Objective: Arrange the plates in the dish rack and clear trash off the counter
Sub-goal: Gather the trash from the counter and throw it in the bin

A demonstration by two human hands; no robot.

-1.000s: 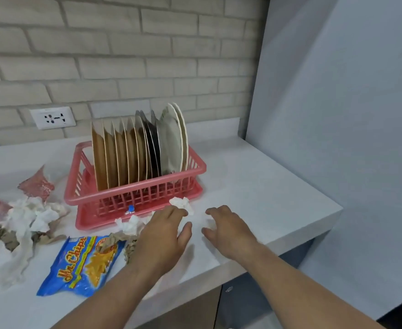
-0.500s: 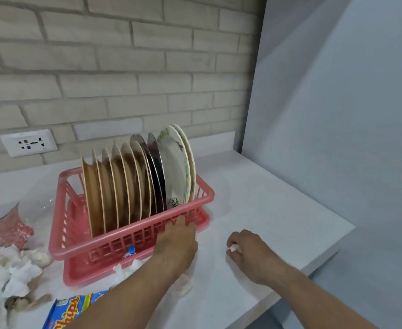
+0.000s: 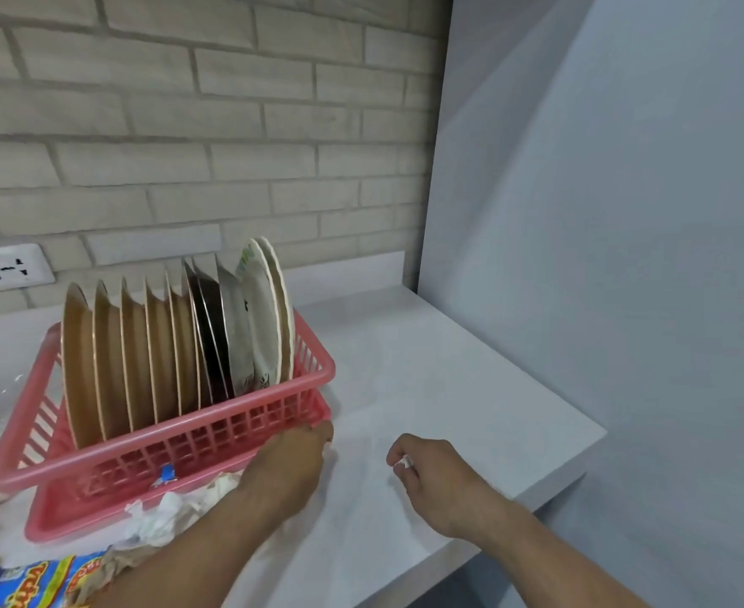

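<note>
On counter (image 3: 449, 366), head view only.

Rack (image 3: 163, 436) sits left of centre, back from the front edge. Plates (image 3: 163, 344) stand on edge in it in a tight row. I'd call the plate half done; trash is what's left.

Right hand (image 3: 431, 471) is near the front edge, right of the rack and clear of it. Its fingers are curled, pinching a white scrap (image 3: 404, 462) at the fingertips. Most of the scrap is buried in the fist.

Left hand (image 3: 291, 462) is at the rack's front right corner, palm down, fingertips touching the tray rim. I can't tell whether it grips the rim or has anything under the palm.

Remaining trash:
- Crumpled tissue (image 3: 172, 515) lies along the rack's front side, against its base, just left of the left forearm.
- Bag (image 3: 41, 581) is at the front edge, far left, partly cut off.
- Blue bit (image 3: 166, 473) sits against the rack's front wall.
- More wads lie along the left side, mostly out of view.

Handling, my read:
- Tissue is soft and near weightless and crushes flat. Rake it into the palm; any hold works. It may tear and shed bits.
- Bag is light, slick film. Pinch an edge or crush it; a flat-finger hold could slip.
- Plates are fragile and the rack is light plastic, so I'd keep sweeps off it.
</note>
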